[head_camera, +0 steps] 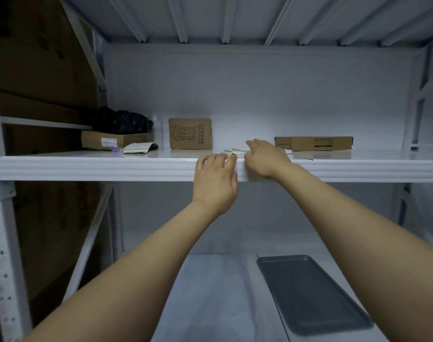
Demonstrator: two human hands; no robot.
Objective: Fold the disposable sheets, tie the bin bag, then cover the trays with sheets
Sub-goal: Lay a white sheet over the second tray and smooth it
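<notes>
A thin stack of white folded sheets [235, 151] lies near the front edge of the upper white shelf [111, 166]. My right hand [266, 156] lies flat on top of the stack, fingers stretched toward the back. My left hand [216, 176] reaches up at the shelf's front lip, its fingertips touching the near edge of the sheets. A black bin bag [121, 120] sits bunched on a flat cardboard box [111, 141] at the back left. On the lower shelf lies a dark grey tray [311, 294], uncovered.
A brown upright packet [190, 133] stands mid-shelf, a long flat carton [314, 143] lies to the right, and a small folded paper item [140, 147] lies left. Large cardboard boxes [38, 82] fill the neighbouring rack at left. Shelf uprights frame both sides.
</notes>
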